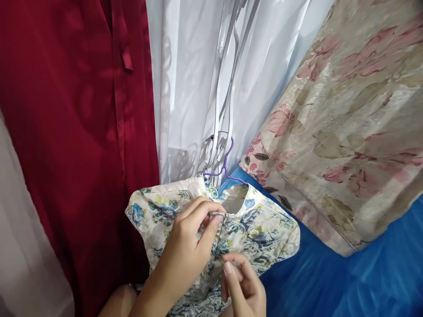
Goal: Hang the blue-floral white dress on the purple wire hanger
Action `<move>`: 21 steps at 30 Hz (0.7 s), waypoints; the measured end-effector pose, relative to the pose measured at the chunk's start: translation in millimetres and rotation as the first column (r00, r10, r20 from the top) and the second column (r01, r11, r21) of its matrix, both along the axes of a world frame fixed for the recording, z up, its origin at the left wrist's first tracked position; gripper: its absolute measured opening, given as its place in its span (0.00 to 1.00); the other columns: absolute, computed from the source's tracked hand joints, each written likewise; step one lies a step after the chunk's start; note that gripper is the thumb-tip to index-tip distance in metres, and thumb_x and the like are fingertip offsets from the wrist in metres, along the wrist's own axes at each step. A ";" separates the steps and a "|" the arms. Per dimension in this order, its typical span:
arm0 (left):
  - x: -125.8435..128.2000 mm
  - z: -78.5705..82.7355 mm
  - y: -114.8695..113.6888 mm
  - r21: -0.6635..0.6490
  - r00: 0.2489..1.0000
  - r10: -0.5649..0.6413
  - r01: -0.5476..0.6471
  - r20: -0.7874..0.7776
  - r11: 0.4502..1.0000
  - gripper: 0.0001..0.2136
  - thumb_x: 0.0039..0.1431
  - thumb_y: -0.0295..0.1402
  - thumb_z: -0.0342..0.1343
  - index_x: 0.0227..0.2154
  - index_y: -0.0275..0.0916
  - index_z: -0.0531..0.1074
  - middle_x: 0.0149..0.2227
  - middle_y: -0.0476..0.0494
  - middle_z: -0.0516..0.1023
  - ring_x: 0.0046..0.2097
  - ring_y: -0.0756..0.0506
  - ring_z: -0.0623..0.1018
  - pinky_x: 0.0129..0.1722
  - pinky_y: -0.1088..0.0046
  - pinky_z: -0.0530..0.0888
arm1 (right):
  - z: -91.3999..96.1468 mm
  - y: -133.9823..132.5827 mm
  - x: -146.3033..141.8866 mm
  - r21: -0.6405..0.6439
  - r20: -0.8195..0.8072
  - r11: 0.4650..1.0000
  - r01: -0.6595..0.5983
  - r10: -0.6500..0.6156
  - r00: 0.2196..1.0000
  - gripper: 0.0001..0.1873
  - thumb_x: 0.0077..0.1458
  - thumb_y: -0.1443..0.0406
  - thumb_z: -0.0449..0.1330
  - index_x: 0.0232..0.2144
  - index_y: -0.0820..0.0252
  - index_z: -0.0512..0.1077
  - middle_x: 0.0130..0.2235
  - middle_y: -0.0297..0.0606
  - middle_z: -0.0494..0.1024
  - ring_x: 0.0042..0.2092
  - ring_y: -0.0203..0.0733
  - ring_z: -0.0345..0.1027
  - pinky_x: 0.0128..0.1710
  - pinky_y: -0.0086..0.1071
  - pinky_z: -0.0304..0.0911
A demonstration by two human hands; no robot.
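A white blouse with blue and yellow-green flowers [261, 233] hangs on a thin purple hanger [224, 169]. Its round neckline faces me, and a front opening runs down from it. My left hand [194, 226] is closed, thumb and fingers pinching the blouse's neckline edge at the top of that opening. Lower down, in front of the opening, my right hand [243, 281] has its thumb and forefinger drawn together. Whatever sits between those right fingertips is too small to make out. The blouse's lower part is partly covered by my hands and forearm.
White metal bars [216, 105] rise behind the hanger, against a white curtain [185, 79]. Dark red cloth [76, 110] hangs on the left. A beige fabric with pink flowers [350, 123] hangs on the right, over a bright blue surface [373, 281].
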State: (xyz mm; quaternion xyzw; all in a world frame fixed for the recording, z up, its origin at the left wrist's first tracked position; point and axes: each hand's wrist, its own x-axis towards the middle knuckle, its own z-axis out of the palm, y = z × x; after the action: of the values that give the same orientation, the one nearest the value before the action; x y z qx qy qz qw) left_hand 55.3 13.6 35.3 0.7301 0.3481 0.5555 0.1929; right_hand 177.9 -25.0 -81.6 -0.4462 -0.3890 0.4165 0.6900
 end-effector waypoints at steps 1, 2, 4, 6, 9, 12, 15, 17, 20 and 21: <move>-1.0 0.2 -1.0 -0.003 1.000 -0.006 0.006 -0.007 1.000 0.07 0.70 0.29 0.51 0.41 0.43 0.73 0.42 0.47 0.76 0.42 0.47 0.75 0.42 0.73 0.72 | 16.9 6.0 0.5 0.046 0.033 0.999 -0.019 0.017 0.999 0.23 0.55 0.47 0.66 0.40 0.60 0.76 0.17 0.27 0.64 0.19 0.34 0.55 0.20 0.27 0.52; -2.3 0.4 -1.6 -0.003 1.000 -0.012 0.012 -0.016 1.000 0.07 0.71 0.29 0.50 0.41 0.43 0.73 0.42 0.47 0.76 0.44 0.47 0.76 0.43 0.73 0.72 | 32.3 11.8 0.6 0.084 0.063 0.995 -0.053 0.047 0.997 0.21 0.58 0.49 0.65 0.42 0.60 0.76 0.18 0.27 0.65 0.21 0.34 0.57 0.21 0.27 0.54; -4.6 0.0 -1.9 0.002 0.999 -0.026 0.026 -0.033 1.000 0.08 0.71 0.28 0.50 0.41 0.44 0.73 0.42 0.47 0.76 0.45 0.47 0.76 0.44 0.73 0.72 | 56.5 21.5 -0.6 0.162 0.114 0.978 -0.131 0.113 0.987 0.18 0.59 0.51 0.64 0.40 0.60 0.75 0.20 0.27 0.65 0.21 0.34 0.58 0.22 0.26 0.57; -5.6 -1.9 -1.3 0.009 0.999 -0.028 0.028 -0.038 1.000 0.08 0.70 0.28 0.49 0.40 0.44 0.73 0.42 0.47 0.77 0.45 0.47 0.76 0.44 0.74 0.73 | 70.9 27.8 -3.0 0.217 0.138 0.961 -0.173 0.145 0.980 0.15 0.60 0.53 0.63 0.34 0.60 0.74 0.20 0.27 0.65 0.21 0.32 0.58 0.21 0.25 0.57; -2.1 -7.3 -2.2 0.062 1.000 0.004 -0.003 -0.011 0.998 0.08 0.69 0.27 0.50 0.40 0.44 0.74 0.41 0.46 0.77 0.43 0.47 0.77 0.41 0.74 0.74 | 76.9 32.8 -6.7 0.262 0.122 0.948 -0.178 0.150 0.981 0.16 0.61 0.55 0.63 0.28 0.59 0.72 0.19 0.28 0.66 0.20 0.32 0.58 0.20 0.24 0.56; 4.7 -10.2 -8.1 0.133 0.993 0.063 -0.076 0.100 0.988 0.08 0.68 0.26 0.50 0.38 0.44 0.74 0.38 0.45 0.76 0.41 0.46 0.77 0.39 0.73 0.75 | 69.2 37.5 -10.2 0.235 0.126 0.959 -0.155 0.128 0.984 0.15 0.60 0.54 0.64 0.28 0.59 0.73 0.20 0.29 0.67 0.22 0.33 0.58 0.21 0.25 0.57; 2.2 -3.6 -12.6 0.176 0.946 0.180 -0.232 0.269 0.957 0.08 0.68 0.28 0.51 0.38 0.43 0.74 0.38 0.45 0.76 0.41 0.45 0.77 0.39 0.71 0.76 | 49.1 39.6 -12.6 0.144 0.173 0.978 -0.154 0.129 0.976 0.18 0.60 0.53 0.64 0.27 0.60 0.74 0.20 0.29 0.66 0.22 0.33 0.58 0.22 0.26 0.56; -11.0 3.6 -8.3 0.173 0.881 0.301 -0.381 0.365 0.908 0.06 0.67 0.30 0.54 0.38 0.42 0.77 0.39 0.46 0.78 0.41 0.46 0.77 0.39 0.72 0.75 | 30.8 35.8 -11.6 0.088 0.169 0.988 -0.128 0.112 0.979 0.19 0.60 0.52 0.64 0.27 0.61 0.73 0.19 0.28 0.65 0.21 0.32 0.57 0.22 0.26 0.54; -46.7 7.8 11.3 0.011 0.725 0.447 -0.530 0.523 0.848 0.05 0.61 0.32 0.63 0.38 0.39 0.80 0.35 0.48 0.80 0.35 0.50 0.77 0.35 0.76 0.73 | 4.0 22.9 -4.7 0.035 0.096 0.997 -0.064 0.061 0.993 0.19 0.59 0.52 0.65 0.25 0.60 0.71 0.17 0.26 0.60 0.20 0.31 0.51 0.21 0.27 0.47; -60.3 5.8 19.6 -0.044 0.668 0.450 -0.531 0.593 0.846 0.05 0.59 0.30 0.64 0.37 0.37 0.81 0.33 0.49 0.81 0.33 0.51 0.77 0.34 0.78 0.73 | -3.2 18.1 -1.5 0.024 0.073 0.998 -0.058 0.056 0.996 0.20 0.58 0.52 0.65 0.24 0.60 0.70 0.17 0.25 0.59 0.20 0.30 0.49 0.21 0.27 0.45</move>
State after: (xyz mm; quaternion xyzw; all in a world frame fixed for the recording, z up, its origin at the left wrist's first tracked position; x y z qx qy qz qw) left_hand -4.9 33.2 41.1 0.4142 0.4179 0.8042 0.0844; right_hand 176.3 -6.9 -84.8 -0.4406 -0.4316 0.4144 0.6692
